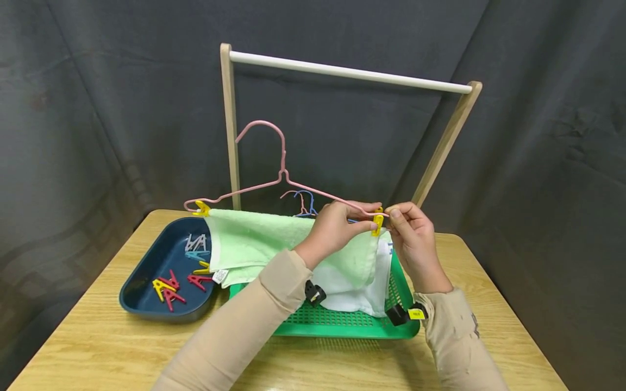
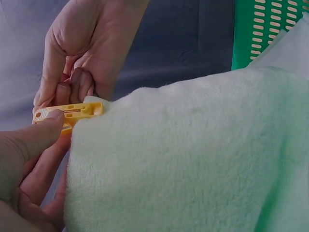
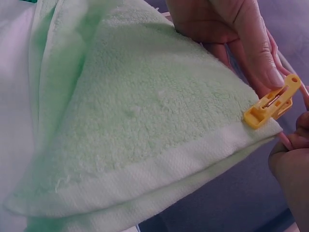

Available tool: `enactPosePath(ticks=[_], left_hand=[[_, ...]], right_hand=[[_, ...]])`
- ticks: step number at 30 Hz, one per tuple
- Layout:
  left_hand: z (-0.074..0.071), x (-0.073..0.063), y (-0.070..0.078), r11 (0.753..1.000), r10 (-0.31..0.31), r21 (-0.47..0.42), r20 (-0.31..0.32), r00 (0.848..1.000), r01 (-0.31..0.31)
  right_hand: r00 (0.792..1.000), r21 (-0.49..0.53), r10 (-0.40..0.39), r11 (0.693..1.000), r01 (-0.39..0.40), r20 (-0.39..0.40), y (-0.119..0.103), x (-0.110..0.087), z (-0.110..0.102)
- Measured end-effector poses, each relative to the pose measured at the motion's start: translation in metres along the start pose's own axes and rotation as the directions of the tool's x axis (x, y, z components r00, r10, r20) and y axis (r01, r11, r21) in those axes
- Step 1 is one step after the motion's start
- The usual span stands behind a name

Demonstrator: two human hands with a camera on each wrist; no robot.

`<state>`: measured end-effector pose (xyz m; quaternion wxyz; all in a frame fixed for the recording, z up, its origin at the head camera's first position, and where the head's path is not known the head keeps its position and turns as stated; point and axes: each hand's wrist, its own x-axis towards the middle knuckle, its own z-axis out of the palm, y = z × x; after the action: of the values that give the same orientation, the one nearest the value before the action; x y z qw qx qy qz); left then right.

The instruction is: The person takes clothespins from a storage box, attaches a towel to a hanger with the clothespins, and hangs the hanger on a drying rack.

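Note:
A light green towel point(image 1: 259, 231) hangs from the lower part of a pink clothes hanger point(image 1: 283, 157), held up over the basket. One yellow clothespin point(image 1: 202, 208) clamps its left corner. At the right corner my left hand point(image 1: 337, 225) pinches another yellow clothespin point(image 2: 72, 112) between thumb and fingers. Its mouth bites the towel's edge in the right wrist view. My right hand point(image 1: 415, 239) pinches the right end of the hanger, just beside that clothespin. The hanger's hook points up, free of the rod.
A green basket point(image 1: 352, 328) with white cloth point(image 1: 352, 296) stands beneath. To the left, a dark blue tray point(image 1: 142, 288) holds several clothespins in red, yellow, blue and grey. Behind rises a wooden rack with a white rod point(image 1: 342, 70); smaller pink and blue hangers point(image 1: 311, 201) show near its foot.

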<state>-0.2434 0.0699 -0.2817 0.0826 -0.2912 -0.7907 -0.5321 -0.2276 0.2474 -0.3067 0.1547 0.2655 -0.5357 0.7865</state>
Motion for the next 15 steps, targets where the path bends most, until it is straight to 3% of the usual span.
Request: enactPosePath(ticks=[4, 9, 13, 15], left_hand=[[0.0004, -0.0001, -0.0005, 0.999, 0.020, 0.028, 0.002, 1.000, -0.020], [0.0023, -0.0008, 0.0001, 0.998, -0.007, 0.066, 0.002, 1.000, 0.007], [0.0021, -0.0025, 0.0000, 0.988, -0.018, 0.156, 0.005, 1.000, 0.017], [0.0001, -0.0035, -0.0006, 0.974, 0.010, 0.225, 0.006, 1.000, -0.012]], right_hand=[[1.000, 0.007, -0.004, 1.000, 0.004, 0.013, 0.0005, 0.0004, -0.0012], [1.000, 0.016, -0.002, 1.000, 0.002, -0.001, 0.0005, 0.0012, -0.0018], [1.000, 0.006, 0.007, 1.000, -0.007, -0.020, 0.0005, 0.0013, -0.0025], [0.999, -0.003, 0.010, 1.000, -0.010, -0.035, 0.0007, 0.0013, -0.0036]])
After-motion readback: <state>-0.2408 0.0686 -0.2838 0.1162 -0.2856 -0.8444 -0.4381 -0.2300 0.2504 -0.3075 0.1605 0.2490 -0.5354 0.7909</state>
